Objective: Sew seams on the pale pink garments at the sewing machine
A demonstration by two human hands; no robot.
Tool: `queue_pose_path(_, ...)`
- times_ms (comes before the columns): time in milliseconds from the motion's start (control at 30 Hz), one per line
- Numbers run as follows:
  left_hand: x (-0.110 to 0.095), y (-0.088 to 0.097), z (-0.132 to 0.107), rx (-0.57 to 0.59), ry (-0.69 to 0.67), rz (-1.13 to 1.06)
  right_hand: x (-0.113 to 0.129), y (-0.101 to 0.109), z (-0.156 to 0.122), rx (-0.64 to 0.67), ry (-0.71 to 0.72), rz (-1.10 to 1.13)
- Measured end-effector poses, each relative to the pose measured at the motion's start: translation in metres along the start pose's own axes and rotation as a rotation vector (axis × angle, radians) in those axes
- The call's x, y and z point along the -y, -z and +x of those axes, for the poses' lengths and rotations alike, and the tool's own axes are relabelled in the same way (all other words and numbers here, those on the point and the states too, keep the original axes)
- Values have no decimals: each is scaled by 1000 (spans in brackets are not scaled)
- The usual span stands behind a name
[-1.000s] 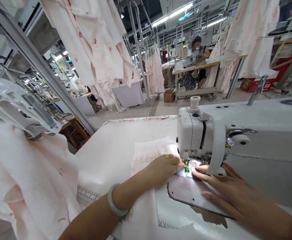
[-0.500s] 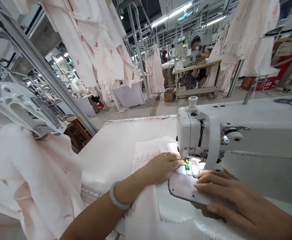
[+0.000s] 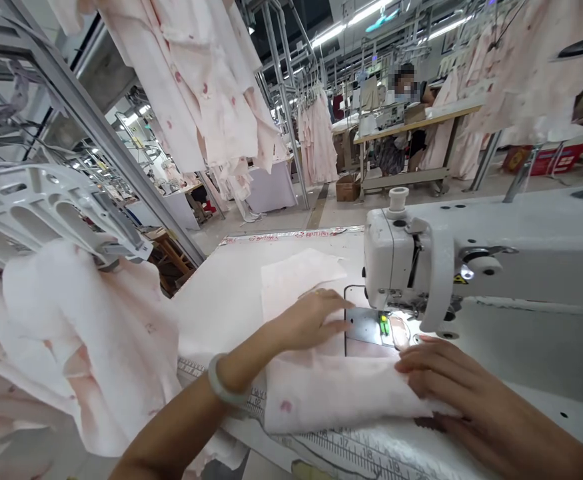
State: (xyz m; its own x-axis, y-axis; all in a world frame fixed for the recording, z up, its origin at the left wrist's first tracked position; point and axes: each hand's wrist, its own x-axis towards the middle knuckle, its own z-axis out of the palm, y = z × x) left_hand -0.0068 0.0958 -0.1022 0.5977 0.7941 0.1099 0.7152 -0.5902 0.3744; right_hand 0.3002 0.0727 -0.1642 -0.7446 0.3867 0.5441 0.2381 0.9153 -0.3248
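Note:
A pale pink piece of fabric (image 3: pixel 336 393) with a dark pink spot lies folded across the front of the sewing machine (image 3: pixel 401 260). My right hand (image 3: pixel 446 377) pinches its right end, the thumb hidden under the cloth. Left of the metal needle plate (image 3: pixel 364 327), my left hand (image 3: pixel 314 320) is open over the cloth, thumb and fingers apart. Beyond that hand, more pale fabric (image 3: pixel 296 273) lies flat on the white table. A green and yellow piece (image 3: pixel 384 325) sits under the lit needle area.
A printed ruler strip (image 3: pixel 351 448) runs along the table's front edge. Pink garments hang from a white hanger clamp (image 3: pixel 66 207) at left, with more garments (image 3: pixel 196 87) overhead. A co-worker (image 3: pixel 405 87) sits at another machine behind. A cardboard box (image 3: pixel 348 188) stands on the floor.
My left hand has drawn back left from the needle area and its fingers have parted. My right hand has taken hold of the fabric, whose near part now lies across the machine's front.

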Motion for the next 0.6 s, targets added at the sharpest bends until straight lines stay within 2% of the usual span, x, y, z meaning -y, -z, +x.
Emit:
queue_pose_path(67,-25,-2,-21,79,31,-95,-3,0,1,-79,101,-105)
queue_pose_path(167,-47,-10,-46,131,93,-169,0,1,7,-85,207,-138)
queue_pose_path(333,-62,-29,-72,-41,129,-116,9,6,13,10,177,-4)
queue_pose_path(467,-76,-45,-83,-112,71,-57,2,7,-4,-1,177,-49)
queue_pose_path(533,-85,-51,-87,-74,50,19,-4,5,-18,-8,202,-135)
queue_pose_path(600,-95,-54,-90,80,-23,27,-9,4,-29,-4,222,-219)
